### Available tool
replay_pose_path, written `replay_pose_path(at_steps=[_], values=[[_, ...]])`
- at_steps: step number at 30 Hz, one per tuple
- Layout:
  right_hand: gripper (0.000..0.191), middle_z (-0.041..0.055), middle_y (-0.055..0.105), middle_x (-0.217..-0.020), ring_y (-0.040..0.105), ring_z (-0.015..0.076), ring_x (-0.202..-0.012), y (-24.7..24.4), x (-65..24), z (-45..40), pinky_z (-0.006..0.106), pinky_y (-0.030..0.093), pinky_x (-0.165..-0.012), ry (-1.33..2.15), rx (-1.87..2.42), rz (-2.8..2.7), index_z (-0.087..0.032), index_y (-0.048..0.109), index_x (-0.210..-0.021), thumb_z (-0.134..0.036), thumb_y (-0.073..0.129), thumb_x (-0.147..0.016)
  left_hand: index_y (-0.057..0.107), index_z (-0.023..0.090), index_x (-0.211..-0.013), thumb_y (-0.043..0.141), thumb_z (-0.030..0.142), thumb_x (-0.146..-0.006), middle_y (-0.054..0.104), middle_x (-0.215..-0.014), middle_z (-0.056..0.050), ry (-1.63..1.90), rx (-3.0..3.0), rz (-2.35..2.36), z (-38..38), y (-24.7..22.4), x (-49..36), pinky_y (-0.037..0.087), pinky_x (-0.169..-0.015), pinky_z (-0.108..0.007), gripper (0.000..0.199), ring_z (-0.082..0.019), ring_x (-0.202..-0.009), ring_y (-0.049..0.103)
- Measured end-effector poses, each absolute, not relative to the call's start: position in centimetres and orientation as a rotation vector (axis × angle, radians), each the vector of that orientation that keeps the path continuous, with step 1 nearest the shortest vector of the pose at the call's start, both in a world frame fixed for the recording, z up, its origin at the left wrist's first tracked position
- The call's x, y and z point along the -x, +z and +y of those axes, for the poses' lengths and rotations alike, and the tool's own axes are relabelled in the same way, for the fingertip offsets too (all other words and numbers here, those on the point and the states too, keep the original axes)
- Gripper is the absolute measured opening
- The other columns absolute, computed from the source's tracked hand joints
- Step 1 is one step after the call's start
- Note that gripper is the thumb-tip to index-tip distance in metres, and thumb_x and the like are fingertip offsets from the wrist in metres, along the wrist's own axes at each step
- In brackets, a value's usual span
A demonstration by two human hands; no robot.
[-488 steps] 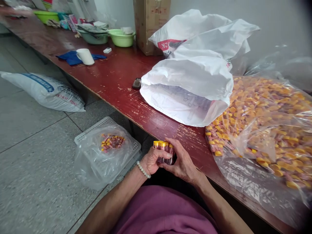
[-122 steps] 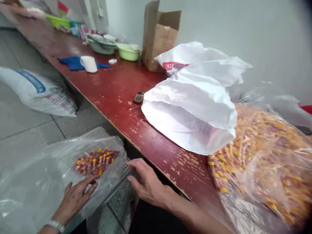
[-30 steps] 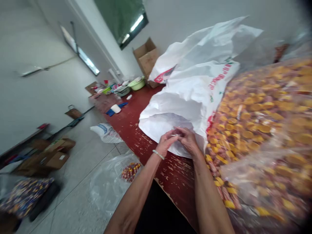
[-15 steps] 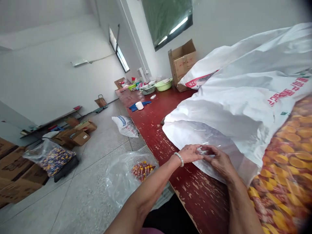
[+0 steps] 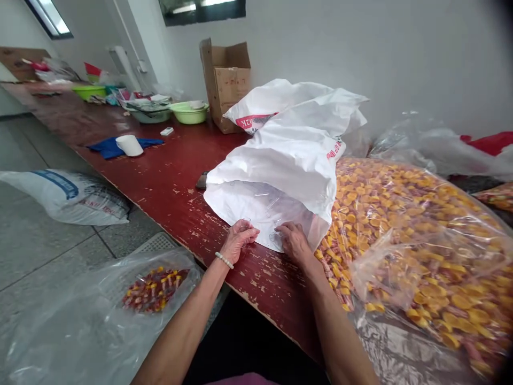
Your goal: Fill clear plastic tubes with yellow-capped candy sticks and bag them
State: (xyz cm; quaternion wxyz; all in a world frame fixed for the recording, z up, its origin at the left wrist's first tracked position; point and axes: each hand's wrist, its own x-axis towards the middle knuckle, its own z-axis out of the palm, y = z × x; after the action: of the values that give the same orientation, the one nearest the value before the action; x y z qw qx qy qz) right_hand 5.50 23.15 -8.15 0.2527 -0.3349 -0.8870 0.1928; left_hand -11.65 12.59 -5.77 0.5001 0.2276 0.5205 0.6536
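Observation:
A large white sack [image 5: 276, 160] lies on the red table with its mouth facing me. Several clear, thin plastic pieces [image 5: 272, 202] show inside it. At the mouth's left edge, my left hand [image 5: 237, 240], with a beaded bracelet at the wrist, has its fingers closed around a small clear plastic piece [image 5: 243, 220]. My right hand [image 5: 295, 241] is over the mouth's lower edge, fingers curled on another clear plastic piece [image 5: 274, 235]. What exactly these pieces are is too small to make out. The two hands are apart.
Right of the sack is a big clear bag of yellow-capped items [image 5: 385, 214]. Below the worn red table's [image 5: 172, 184] left edge, an open plastic bag [image 5: 80, 321] holds similar items. A cardboard box [image 5: 230, 88], green basin [image 5: 188, 113] and white roll [image 5: 129, 145] stand farther back.
My view has swung to the right, bringing the big bag of yellow-capped items more fully into sight. My hands, close together before, have moved apart, each with a clear piece.

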Motion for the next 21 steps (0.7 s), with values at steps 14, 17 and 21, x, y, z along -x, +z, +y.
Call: replay_pose_path(at_steps=[14,17,21], values=[[0.025,0.0059,0.065,-0.102,0.060,0.0137,-0.089,-4.5,-3.7,21.1,0.025,0.047,-0.078,0.466,0.930,-2.591,-0.018,0.065,-0.099,-0.010,0.047,-0.083,0.058,0.017,-0.111,0.071,0.019,-0.069,0.067,-0.095,-0.008,1.481,-0.562,0.878,10.5,-6.7,10.3,0.052,-0.067,-0.034,0.043,-0.018,-0.070,0.067],[0.041,0.0126,0.056,-0.123,0.051,0.0227,-0.108,-4.1,-3.7,24.2,0.037,0.043,-0.088,0.327,1.076,-2.594,-0.018,0.060,-0.112,-0.001,0.044,-0.078,0.055,0.021,-0.116,0.069,0.018,-0.071,0.065,-0.096,-0.005,1.497,-0.460,0.752,10.3,-6.2,10.8,0.054,-0.067,-0.034,0.047,-0.021,-0.078,0.068],[0.033,0.0166,0.060,-0.108,0.050,0.0303,-0.105,-4.1,-3.0,25.9,0.045,0.041,-0.084,0.276,1.192,-2.639,-0.017,0.064,-0.104,-0.004,0.046,-0.080,0.050,0.023,-0.123,0.066,0.015,-0.074,0.062,-0.107,-0.006,1.484,-0.387,0.565,9.9,-5.8,11.3,0.054,-0.072,-0.033,0.052,-0.027,-0.100,0.063]])
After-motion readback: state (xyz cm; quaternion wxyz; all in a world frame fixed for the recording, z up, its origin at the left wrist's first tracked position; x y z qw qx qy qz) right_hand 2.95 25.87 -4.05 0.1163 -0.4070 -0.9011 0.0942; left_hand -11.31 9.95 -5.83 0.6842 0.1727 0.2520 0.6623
